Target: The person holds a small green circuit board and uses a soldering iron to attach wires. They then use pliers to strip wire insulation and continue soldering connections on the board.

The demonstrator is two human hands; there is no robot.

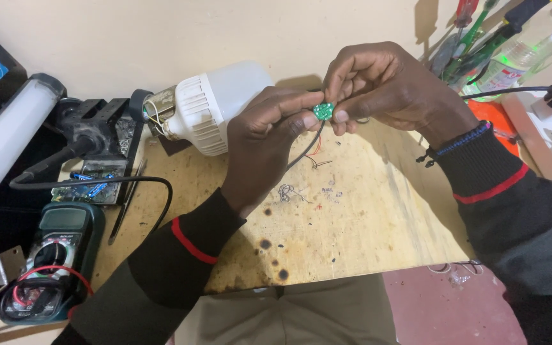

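- Hands at mid-frame — the left hand (pixel 264 137) and the right hand (pixel 378 86) meet above the workbench (pixel 352 217), fingertips of both pinched together on a small round green circuit board (pixel 322 111).
- Circuit board held clear of the bench, between the two thumbs and forefingers; the two-sided pinch appears to steady so small a part and keep its face turned up toward the eyes.
- Thin dark wires (pixel 308 145) hang from the board toward the bench, slack and free of either palm.
- Large white LED bulb housing (pixel 215 105) lies on its side just left of the hands, its open base end showing loose leads; it rests close by, within reach of the left hand.
- Digital multimeter (pixel 59 252) with red and black probe leads sits at the near left edge, well apart from the hands.
- Populated circuit board (pixel 91 185) with blue components lies beside the meter, under a black cable.
- Screwdrivers and a clear plastic bottle (pixel 525 48) stand at the far right, by the wall.
- Scorch marks and wire clippings (pixel 289 191) dot the plywood surface — signs of a well-used bench.
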